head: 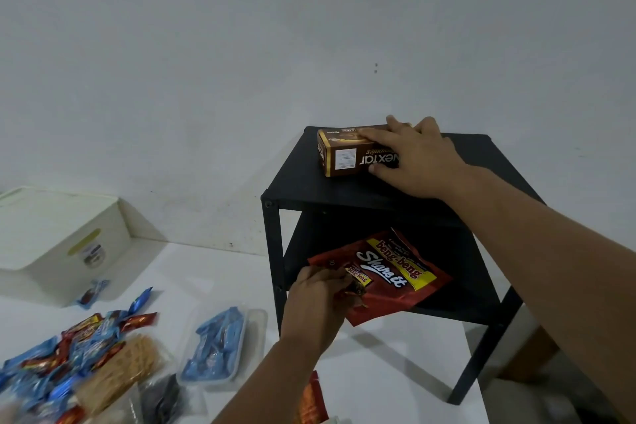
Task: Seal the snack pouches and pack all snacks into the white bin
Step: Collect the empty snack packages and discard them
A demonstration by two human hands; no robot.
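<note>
A brown Nextar box [347, 157] lies on top of a black two-tier shelf [309, 189]. My right hand [413, 155] grips the box's right end, fingers over its top and thumb on its front. A red Beng-Beng pouch [389, 275] lies on the lower shelf, partly over the front edge. My left hand [316, 299] pinches the pouch's left edge. The white bin [58, 234] stands on the floor at the far left against the wall. Many loose blue and red wrapped snacks [69, 351] lie heaped on the floor at the lower left.
A clear lidded container [223, 348] holds blue snack packs. Beside the heap lie a wafer pack [120, 372] and a dark packet [161, 399]. One blue snack [93, 293] lies by the bin. An orange-red packet [309, 403] sits at the bottom edge.
</note>
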